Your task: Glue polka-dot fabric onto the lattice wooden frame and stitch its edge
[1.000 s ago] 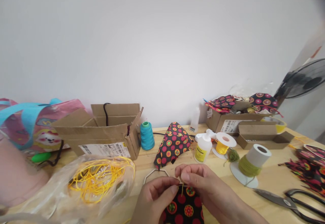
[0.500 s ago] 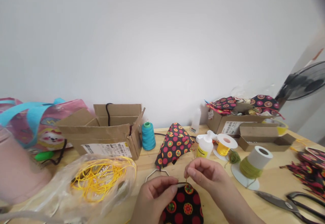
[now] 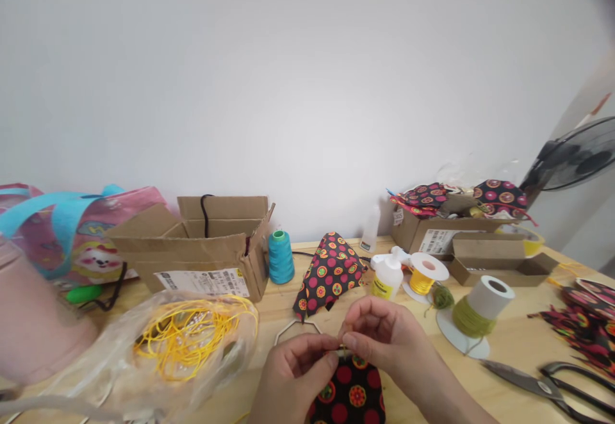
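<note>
A small dark fabric piece with red dots and flowers hangs at the bottom centre. My left hand pinches its top left edge between thumb and fingers. The fingers of my right hand are closed at the top edge, touching or nearly touching my left fingertips. A short yellowish strand shows below the right fingertips, too small to make out well. Behind my hands lies a larger patterned cloth, with a pale polygonal frame in front of it, partly hidden by my left hand.
Left: a plastic bag of yellow cord, an open cardboard box and a teal thread cone. Right: a glue bottle, a yellow spool, a green spool, scissors, a fabric-filled box and fabric scraps.
My right hand has moved left and slightly down along the fabric's top edge, closer to my left fingertips. My left hand has stayed nearly still, pinching the fabric.
</note>
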Available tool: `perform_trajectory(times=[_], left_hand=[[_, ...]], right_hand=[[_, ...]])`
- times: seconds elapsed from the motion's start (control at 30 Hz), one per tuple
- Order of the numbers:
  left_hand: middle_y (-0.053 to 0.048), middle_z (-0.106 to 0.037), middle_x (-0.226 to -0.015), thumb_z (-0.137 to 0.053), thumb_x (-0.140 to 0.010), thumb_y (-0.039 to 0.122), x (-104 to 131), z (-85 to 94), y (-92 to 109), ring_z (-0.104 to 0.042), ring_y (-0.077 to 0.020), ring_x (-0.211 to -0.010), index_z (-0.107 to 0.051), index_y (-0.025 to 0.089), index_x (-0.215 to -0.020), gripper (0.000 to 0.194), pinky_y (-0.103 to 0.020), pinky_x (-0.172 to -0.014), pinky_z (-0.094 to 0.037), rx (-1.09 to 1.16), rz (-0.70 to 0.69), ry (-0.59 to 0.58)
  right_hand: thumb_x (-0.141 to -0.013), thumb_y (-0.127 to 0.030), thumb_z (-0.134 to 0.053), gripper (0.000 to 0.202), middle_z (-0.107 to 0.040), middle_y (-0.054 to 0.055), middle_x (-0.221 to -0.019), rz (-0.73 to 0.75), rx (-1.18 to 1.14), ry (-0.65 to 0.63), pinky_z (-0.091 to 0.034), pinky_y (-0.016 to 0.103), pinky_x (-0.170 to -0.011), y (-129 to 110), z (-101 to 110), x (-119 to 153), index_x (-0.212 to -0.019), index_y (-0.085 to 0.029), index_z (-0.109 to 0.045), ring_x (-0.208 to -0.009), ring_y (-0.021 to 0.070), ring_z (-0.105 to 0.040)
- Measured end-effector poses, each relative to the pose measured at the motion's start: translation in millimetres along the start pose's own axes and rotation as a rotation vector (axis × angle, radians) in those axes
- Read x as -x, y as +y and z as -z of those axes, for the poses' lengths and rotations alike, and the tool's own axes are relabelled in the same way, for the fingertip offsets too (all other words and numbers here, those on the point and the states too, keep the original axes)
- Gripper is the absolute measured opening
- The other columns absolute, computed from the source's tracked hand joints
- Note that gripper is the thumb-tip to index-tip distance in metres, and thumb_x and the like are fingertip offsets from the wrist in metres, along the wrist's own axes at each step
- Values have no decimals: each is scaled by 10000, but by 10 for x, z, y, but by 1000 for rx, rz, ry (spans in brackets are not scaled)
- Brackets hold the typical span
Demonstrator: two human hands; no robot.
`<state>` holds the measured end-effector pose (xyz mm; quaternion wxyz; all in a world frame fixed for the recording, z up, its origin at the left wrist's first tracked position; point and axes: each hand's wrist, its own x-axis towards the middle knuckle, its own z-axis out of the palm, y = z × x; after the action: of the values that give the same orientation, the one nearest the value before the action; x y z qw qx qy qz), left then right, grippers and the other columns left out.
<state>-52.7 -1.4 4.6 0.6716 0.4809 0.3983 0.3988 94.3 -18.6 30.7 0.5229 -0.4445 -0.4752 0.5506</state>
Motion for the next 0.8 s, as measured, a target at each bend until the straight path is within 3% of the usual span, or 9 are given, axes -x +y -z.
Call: perform_trajectory(times=[0.17, 0.8], left_hand=[[-62, -724, -726, -683, -602, 245, -2, -9, 7, -633, -228, -763, -721, 172, -708, 133, -314, -726, -465, 3, -14, -28], [-68, -731, -744, -708, -563, 226, 16, 1, -4, -633, -213, -730, -720, 159, -705, 157, -306, -709, -468, 49, -2, -19]], right_hand=[[-602, -213, -675, 153, -538, -36, -585, 45, 131, 43, -356, 209, -510, 0, -36, -1, -641, -157, -537, -530, 81, -465], [-644, -88, -587, 172, -573, -45, -648, 140, 190, 83, -438, 186, -557, 95, -53, 19, -763, -185, -509, -583, 82, -539]])
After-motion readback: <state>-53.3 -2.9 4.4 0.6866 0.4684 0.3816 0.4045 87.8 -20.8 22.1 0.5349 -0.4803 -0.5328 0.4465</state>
